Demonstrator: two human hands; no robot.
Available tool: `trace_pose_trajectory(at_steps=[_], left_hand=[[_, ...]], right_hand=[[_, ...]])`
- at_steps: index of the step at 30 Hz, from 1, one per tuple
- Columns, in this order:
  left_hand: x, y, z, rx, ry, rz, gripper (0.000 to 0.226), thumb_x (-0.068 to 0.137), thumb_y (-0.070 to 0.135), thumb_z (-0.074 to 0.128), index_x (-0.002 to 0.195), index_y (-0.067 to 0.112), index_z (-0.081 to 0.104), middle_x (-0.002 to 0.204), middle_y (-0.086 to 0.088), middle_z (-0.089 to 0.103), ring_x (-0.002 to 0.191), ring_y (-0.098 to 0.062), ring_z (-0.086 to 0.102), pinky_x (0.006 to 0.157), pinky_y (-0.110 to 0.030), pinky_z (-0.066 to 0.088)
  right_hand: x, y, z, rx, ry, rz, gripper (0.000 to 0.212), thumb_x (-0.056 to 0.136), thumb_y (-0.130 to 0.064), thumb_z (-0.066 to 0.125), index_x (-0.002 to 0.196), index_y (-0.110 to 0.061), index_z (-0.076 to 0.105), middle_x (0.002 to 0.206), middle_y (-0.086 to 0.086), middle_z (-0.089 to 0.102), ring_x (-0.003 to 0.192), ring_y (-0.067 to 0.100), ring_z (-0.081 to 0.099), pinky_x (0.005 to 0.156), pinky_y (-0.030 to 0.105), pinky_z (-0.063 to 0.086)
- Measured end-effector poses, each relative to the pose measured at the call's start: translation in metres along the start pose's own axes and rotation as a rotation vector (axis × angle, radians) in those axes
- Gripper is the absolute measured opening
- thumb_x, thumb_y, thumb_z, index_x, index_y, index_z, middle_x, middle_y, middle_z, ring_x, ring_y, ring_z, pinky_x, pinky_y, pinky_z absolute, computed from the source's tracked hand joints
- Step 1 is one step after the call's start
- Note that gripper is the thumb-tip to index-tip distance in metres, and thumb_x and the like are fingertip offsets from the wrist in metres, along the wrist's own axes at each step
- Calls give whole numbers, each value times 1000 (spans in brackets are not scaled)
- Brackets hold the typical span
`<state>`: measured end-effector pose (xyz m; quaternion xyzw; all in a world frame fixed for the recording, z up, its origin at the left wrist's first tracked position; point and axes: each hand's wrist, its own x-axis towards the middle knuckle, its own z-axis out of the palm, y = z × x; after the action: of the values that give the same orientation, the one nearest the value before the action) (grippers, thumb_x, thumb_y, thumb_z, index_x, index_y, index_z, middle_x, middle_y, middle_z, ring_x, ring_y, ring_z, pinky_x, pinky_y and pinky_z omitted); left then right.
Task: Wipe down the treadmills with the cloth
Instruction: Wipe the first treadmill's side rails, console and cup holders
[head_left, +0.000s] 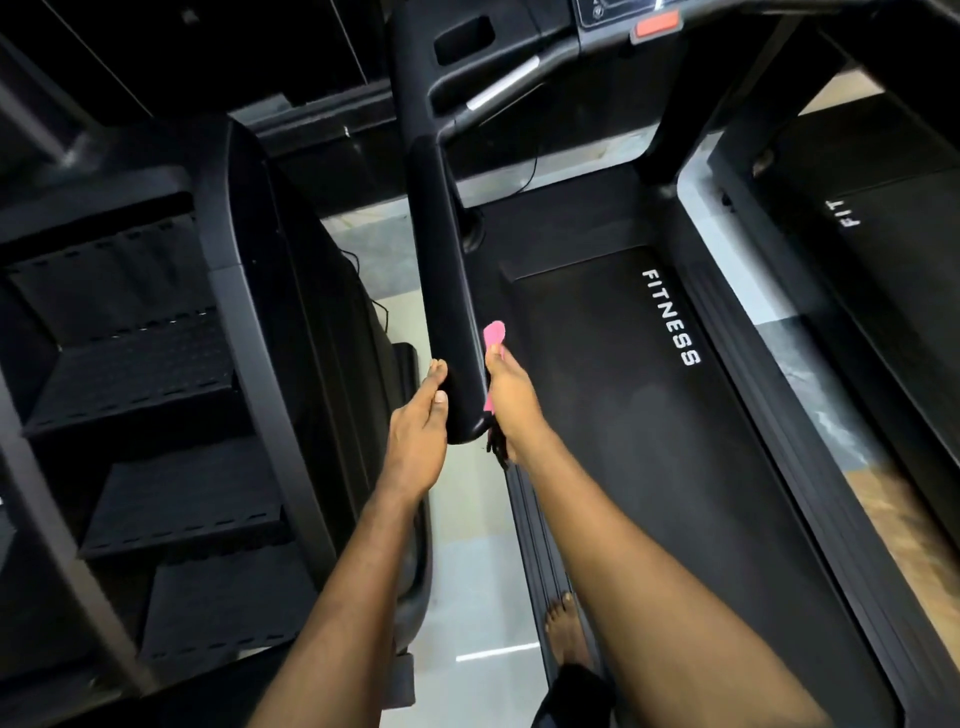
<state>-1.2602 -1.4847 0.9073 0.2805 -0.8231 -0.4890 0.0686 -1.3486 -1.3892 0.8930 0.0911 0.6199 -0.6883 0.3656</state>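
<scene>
A black treadmill fills the middle and right, its belt (649, 415) marked FITNESS. Its left handrail (447, 291) runs from the console down to a rounded end near my hands. My left hand (421, 436) rests flat against the left side of the rail's end, fingers straight. My right hand (511, 400) presses a pink cloth (493, 335) against the rail's right side; most of the cloth is hidden under the hand, with a pink tip above the fingers and a strip below the thumb.
A black stair-climber machine (156, 389) stands close on the left. A second treadmill (883, 249) marked FIT stands at the right. Pale tiled floor (478, 587) shows between the machines. A bare foot (566, 634) stands on the treadmill's left side rail. The console with a red button (657, 25) is at the top.
</scene>
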Motion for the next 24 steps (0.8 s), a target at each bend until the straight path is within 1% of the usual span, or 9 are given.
trace_pose_trajectory(at_steps=[2,4,6,8,11,14,20,22,24], left_hand=[[0,1,-2,2,-6,0,42,108,14,40,150,20,45,153,13,41,139,7,31,109,0,20],[3,1,-5,4,-18,-6,42,108,12,40,149,18,47,149,15,43,134,13,32,106,3,20],[5,0,-8,-4,-49,-13,41,108,10,41,148,17,47,146,17,43,130,17,32,105,4,20],[8,0,-14,-8,-84,-23,41,108,9,41,147,16,48,146,16,44,135,13,33,110,-2,21],[12,-2,-22,-16,-140,-37,41,108,9,41,148,16,48,152,12,43,140,6,33,119,-15,20],[9,-1,-23,-13,-158,-34,41,108,11,40,149,17,46,154,11,42,141,6,32,122,-20,20],[8,-5,-19,8,-132,-21,42,108,7,39,149,16,45,155,9,41,125,23,38,105,1,26],[8,-4,-20,0,-122,-20,42,108,8,39,148,17,46,153,11,42,111,30,44,97,3,33],[8,0,-21,5,-119,8,41,108,8,40,147,16,47,152,12,44,118,31,38,105,1,27]], right_hand=[[-34,6,6,-1,146,-64,33,99,-60,45,123,-43,61,101,-2,67,88,17,63,73,37,54],[-62,22,17,145,208,-140,24,108,-42,41,121,-41,61,94,-6,63,80,8,62,71,25,51],[-70,36,31,284,236,-175,38,111,-38,36,147,-34,47,130,-14,58,114,-5,55,94,10,42],[-57,31,42,381,247,-99,51,110,-44,33,157,-25,37,157,-11,39,144,5,37,120,26,29],[-15,31,31,596,224,119,58,105,-56,36,142,-17,57,137,8,65,126,24,62,112,47,46],[-6,29,23,602,209,155,53,107,-52,36,132,-15,64,114,11,74,105,28,72,101,49,54],[-35,41,52,660,313,-16,52,109,-47,35,155,-25,41,152,-10,44,142,9,37,122,37,28],[-21,43,44,637,302,77,69,98,-68,44,153,-25,44,153,-2,48,143,20,43,121,49,32],[-4,38,29,582,241,205,62,100,-61,45,145,-18,54,138,8,63,128,28,59,112,52,44]])
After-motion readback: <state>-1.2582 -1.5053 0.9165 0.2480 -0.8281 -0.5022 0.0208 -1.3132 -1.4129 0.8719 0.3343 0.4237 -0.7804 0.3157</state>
